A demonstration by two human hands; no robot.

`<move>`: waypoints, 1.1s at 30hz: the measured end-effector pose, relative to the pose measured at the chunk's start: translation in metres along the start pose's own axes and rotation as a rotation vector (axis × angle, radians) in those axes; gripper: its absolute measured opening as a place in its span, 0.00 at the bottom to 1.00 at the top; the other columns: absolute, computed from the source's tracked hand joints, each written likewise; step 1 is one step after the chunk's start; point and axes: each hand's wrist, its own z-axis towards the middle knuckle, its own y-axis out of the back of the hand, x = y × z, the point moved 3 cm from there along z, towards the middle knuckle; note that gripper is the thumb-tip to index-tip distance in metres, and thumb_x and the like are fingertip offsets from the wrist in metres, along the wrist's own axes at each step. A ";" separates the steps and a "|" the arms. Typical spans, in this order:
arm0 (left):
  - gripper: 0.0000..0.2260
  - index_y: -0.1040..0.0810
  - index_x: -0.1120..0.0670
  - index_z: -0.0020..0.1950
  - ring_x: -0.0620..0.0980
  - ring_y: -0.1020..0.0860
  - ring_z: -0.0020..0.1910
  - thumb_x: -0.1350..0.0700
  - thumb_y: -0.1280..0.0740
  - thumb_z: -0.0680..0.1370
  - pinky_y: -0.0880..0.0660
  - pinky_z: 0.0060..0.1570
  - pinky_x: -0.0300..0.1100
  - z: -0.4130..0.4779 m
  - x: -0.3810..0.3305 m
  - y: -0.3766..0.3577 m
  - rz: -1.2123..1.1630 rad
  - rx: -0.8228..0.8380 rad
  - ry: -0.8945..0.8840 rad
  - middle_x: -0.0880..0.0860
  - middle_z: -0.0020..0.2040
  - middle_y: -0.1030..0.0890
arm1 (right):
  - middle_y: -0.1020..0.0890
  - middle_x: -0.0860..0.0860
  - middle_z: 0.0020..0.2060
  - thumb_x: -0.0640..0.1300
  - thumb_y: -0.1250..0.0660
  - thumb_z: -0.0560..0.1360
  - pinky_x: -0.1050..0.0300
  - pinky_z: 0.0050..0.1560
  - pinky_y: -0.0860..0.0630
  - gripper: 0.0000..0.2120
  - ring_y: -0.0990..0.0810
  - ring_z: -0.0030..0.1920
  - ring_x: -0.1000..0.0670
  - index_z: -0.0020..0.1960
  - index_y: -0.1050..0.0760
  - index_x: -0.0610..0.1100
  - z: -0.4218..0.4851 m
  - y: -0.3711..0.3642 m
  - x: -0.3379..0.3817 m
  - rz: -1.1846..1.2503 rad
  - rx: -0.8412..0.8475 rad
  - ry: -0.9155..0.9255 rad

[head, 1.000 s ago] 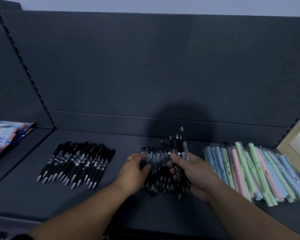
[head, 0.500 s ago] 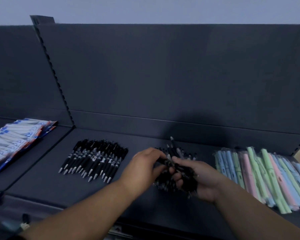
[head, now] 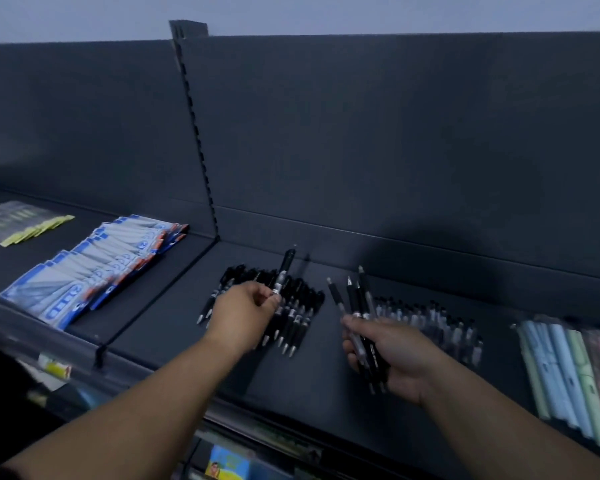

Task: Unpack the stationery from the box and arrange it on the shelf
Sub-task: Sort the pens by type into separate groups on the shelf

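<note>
**A:** What is in each hand?

**B:** The left hand (head: 246,311) pinches a single black pen (head: 285,268) at its silvery band. The pen tilts up over the row of black pens (head: 300,313) lying on the shelf (head: 326,386). The right hand (head: 395,355) has its fingers curled round a bundle of pens (head: 355,301), with the ends fanned upward.

**A:** What can't you make out?

**B:** I can't count the bundle, because the palm swallows its middle. The left hand covers part of the row. Behind the right hand lies a second row, the clear-barrelled pens (head: 433,318), dim and blurred. The pastel pens (head: 565,372) at the right run off the frame.

**A:** What about surfaces and shapes?

**B:** The shelf is dark, matt and flat, with a slotted upright (head: 194,133) rising at its back. The black pens are glossy and slim with pale tips. The pastel pens sit in shiny clear wrappers. To the left, flat blue-and-white packets (head: 94,271) overlap like tiles. Beyond them are yellow-edged packets (head: 25,221), whose print is too faint to read.
</note>
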 end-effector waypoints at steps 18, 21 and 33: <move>0.04 0.24 0.48 0.49 0.47 0.25 0.43 0.51 0.32 0.76 0.34 0.43 0.34 0.060 0.081 0.030 0.115 0.102 0.012 0.49 0.46 0.21 | 0.14 0.45 0.41 0.38 0.33 0.77 0.57 0.31 0.22 0.08 0.18 0.36 0.51 0.54 0.22 0.37 0.041 -0.079 -0.006 0.019 -0.048 0.010; 0.05 0.25 0.46 0.48 0.45 0.25 0.43 0.50 0.31 0.75 0.33 0.43 0.34 0.061 0.084 0.032 0.092 0.124 -0.011 0.49 0.49 0.21 | 0.14 0.45 0.40 0.38 0.34 0.77 0.58 0.33 0.21 0.07 0.18 0.36 0.51 0.54 0.22 0.37 0.043 -0.086 -0.006 0.019 -0.043 0.011; 0.12 0.22 0.54 0.42 0.45 0.22 0.35 0.48 0.35 0.79 0.29 0.38 0.38 0.036 0.029 0.025 -0.677 0.490 0.177 0.49 0.35 0.19 | 0.17 0.45 0.39 0.42 0.33 0.77 0.58 0.36 0.21 0.08 0.19 0.37 0.52 0.52 0.21 0.38 0.045 -0.116 -0.001 -0.113 0.152 0.017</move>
